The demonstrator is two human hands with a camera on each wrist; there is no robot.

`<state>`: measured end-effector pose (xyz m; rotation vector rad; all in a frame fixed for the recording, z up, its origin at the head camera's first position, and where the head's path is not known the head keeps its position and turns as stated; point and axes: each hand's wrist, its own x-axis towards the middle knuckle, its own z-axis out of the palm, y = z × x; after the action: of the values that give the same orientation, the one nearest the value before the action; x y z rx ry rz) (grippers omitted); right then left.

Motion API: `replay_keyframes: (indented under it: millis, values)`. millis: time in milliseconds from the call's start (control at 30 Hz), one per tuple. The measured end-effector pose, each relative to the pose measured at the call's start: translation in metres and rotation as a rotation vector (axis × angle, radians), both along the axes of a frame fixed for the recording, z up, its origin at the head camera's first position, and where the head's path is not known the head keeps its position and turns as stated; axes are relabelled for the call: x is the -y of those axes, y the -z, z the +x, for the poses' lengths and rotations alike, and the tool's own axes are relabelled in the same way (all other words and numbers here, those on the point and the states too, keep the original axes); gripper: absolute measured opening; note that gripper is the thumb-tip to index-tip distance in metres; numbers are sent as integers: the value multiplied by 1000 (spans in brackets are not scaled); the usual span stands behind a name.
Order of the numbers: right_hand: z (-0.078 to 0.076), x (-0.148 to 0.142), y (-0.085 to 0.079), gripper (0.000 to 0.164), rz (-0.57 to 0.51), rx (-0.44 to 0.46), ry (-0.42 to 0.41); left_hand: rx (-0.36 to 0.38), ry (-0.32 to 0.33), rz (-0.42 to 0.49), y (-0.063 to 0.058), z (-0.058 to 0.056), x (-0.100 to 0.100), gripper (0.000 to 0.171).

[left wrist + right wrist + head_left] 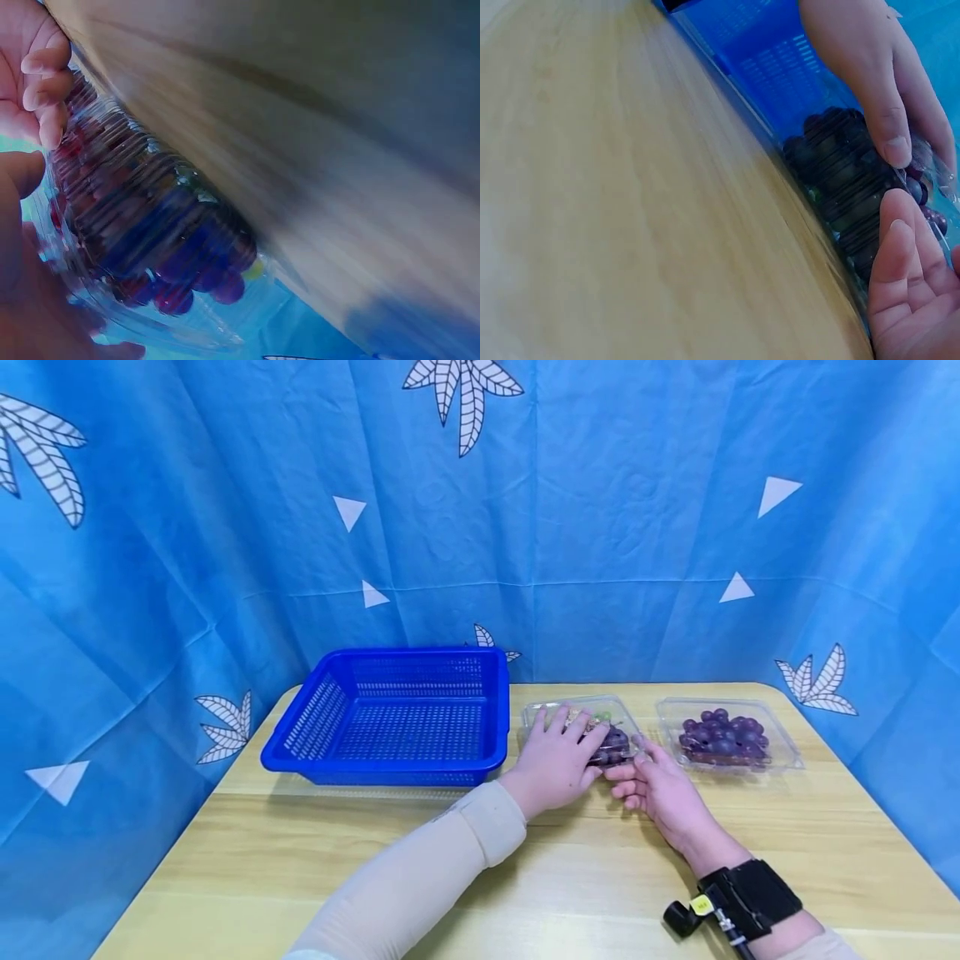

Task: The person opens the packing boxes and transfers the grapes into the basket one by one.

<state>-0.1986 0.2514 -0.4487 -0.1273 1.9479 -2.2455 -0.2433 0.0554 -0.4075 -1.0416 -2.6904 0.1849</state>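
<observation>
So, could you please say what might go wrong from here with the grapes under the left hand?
The left hand lies spread over the clear box, so pressing hard might bend it or bruise the grapes inside. The right hand is at one corner, so lifting there could tip the box and, if it opens, spill grapes onto the table.

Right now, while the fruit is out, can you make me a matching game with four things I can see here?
Things
1. Basket
2. Grape box under the left fingers
3. Other grape box
4. Table

Clues
A. Between the basket and another box
B. Pale wood
C. Blue with many holes
D. Nearest the table's right edge

Right pairs: 1-C, 2-A, 3-D, 4-B
</observation>
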Motion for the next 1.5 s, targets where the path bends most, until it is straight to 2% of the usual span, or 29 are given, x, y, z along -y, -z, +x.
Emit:
replay_keyframes:
  millis: [133, 300, 800, 1100, 1267, 1500]
  values:
    - [1, 0, 0, 53, -2, 1, 24, 20, -70, 35, 1, 1, 2, 66]
    - [3, 0, -1, 54, -14, 6, 36, 27, -122, 56, 0, 2, 3, 68]
    - [1, 0, 3, 53, -27, 21, 52, 73, -225, 96, 3, 4, 10, 74]
    - [1, 0, 2, 52, -19, 23, 64, 90, -234, 153, 4, 7, 10, 69]
    - [1, 2, 1, 54, -12, 32, 62, 89, -233, 124, 3, 7, 10, 61]
    - [2, 7, 0, 65, -13, 21, 29, 27, -213, -11, 0, 8, 9, 58]
